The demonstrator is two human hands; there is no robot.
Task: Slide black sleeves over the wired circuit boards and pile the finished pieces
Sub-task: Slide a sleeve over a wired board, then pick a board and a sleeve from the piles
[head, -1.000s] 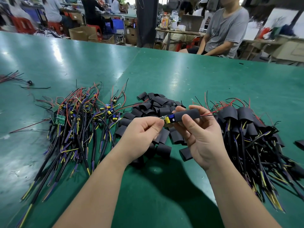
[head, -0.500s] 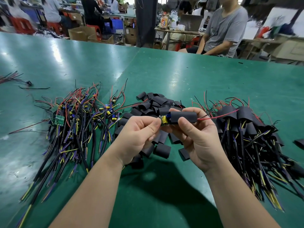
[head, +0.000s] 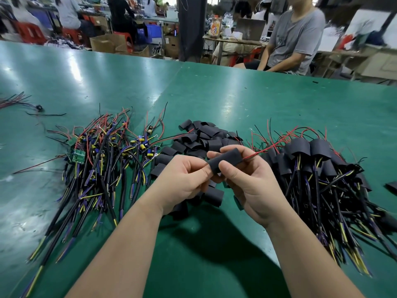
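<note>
Over the green table, my right hand [head: 247, 181] grips a black sleeve [head: 225, 160] between thumb and fingers. Red wires [head: 266, 148] stick out of its right end. My left hand [head: 182, 179] pinches the sleeve's left end with curled fingers; the board inside is hidden. Bare wired circuit boards [head: 96, 160] lie heaped at the left. Loose black sleeves [head: 204, 138] are piled in the middle, behind and under my hands. Sleeved finished pieces [head: 318, 168] are stacked at the right.
A few stray wires [head: 19, 102] lie at the far left of the table [head: 236, 100]. A loose black sleeve [head: 391, 187] sits at the right edge. A seated person in a grey shirt [head: 294, 37] is beyond the far edge, with more workers behind.
The blue and yellow board end that showed at the sleeve's left end is now covered by the sleeve. Both hands stayed in about the same place.
</note>
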